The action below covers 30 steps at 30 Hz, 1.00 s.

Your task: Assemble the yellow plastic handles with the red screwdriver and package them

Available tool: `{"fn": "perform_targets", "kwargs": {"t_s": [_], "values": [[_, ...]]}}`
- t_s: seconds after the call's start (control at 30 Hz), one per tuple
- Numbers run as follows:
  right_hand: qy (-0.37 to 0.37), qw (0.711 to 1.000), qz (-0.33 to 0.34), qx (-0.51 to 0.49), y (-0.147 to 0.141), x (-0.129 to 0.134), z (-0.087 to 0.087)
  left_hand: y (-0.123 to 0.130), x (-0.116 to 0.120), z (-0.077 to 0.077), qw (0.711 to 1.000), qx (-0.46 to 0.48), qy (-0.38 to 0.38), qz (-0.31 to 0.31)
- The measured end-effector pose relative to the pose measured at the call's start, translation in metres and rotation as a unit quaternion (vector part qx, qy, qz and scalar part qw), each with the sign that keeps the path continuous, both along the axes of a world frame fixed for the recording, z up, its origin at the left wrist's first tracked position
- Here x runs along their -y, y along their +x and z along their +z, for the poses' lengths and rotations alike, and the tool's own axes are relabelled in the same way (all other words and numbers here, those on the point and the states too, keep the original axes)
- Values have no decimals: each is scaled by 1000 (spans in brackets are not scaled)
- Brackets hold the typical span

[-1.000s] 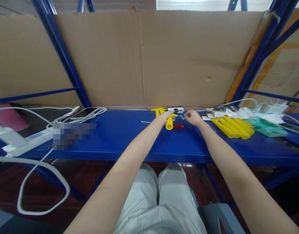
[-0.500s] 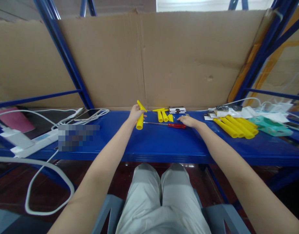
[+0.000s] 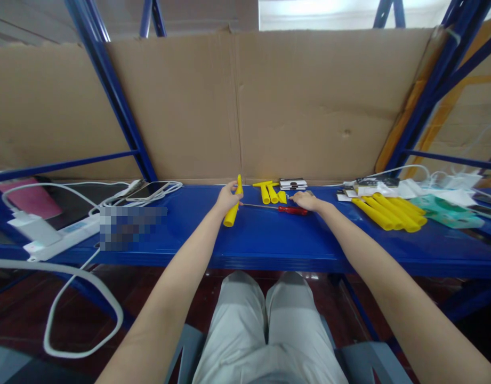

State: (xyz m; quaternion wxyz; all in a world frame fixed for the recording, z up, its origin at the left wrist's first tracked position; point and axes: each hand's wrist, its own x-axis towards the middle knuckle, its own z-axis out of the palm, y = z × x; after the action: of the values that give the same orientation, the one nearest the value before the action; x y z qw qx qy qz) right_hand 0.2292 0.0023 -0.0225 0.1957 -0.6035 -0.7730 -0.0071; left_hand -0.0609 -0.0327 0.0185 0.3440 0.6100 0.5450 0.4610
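My left hand (image 3: 228, 197) is closed around a yellow T-shaped plastic tube (image 3: 232, 214), held tilted with its round open end toward me. My right hand (image 3: 306, 200) rests low over the table with its fingers drawn together; whatever lies at the fingertips is too small to name. Just left of those fingertips is a small yellow plastic piece (image 3: 282, 197). Two more yellow T-shaped tubes (image 3: 269, 193) lie behind it. A screwdriver with a red handle (image 3: 294, 210) lies on the blue table, its shaft pointing left, just in front of my right hand.
A stack of black-and-white cards or packets (image 3: 292, 184) sits at the back. Several yellow tubes (image 3: 383, 212) lie on the right beside a green plastic bag (image 3: 445, 210). On the left are a white power strip (image 3: 63, 240) and coiled white cables (image 3: 161, 193). Cardboard (image 3: 293, 106) walls the back.
The yellow T-shaped tube in my left hand has turned and tilted, its lower end now nearer to me. My right hand's fingers have drawn closer together near the small yellow piece.
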Motion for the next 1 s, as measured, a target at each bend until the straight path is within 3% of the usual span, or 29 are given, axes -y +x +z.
{"fn": "perform_targets", "kwargs": {"t_s": [0.1,0.3,0.43,0.63,1.0], "values": [[-17,1000,-19,-1,-2,12,4,-3,-4,-4,1000,-5,-15,-4],[-54,995,81,-2,-16,46,21,-9,-14,-12,999,10,-31,-16],[-82,991,108,13,-31,57,27,-12,-19,-15,999,32,-35,-14],[-44,995,80,48,-45,65,28,-13,-16,-13,998,37,-39,-9],[50,998,-6,43,-31,59,32,-11,-10,-8,996,26,-70,-40]]}}
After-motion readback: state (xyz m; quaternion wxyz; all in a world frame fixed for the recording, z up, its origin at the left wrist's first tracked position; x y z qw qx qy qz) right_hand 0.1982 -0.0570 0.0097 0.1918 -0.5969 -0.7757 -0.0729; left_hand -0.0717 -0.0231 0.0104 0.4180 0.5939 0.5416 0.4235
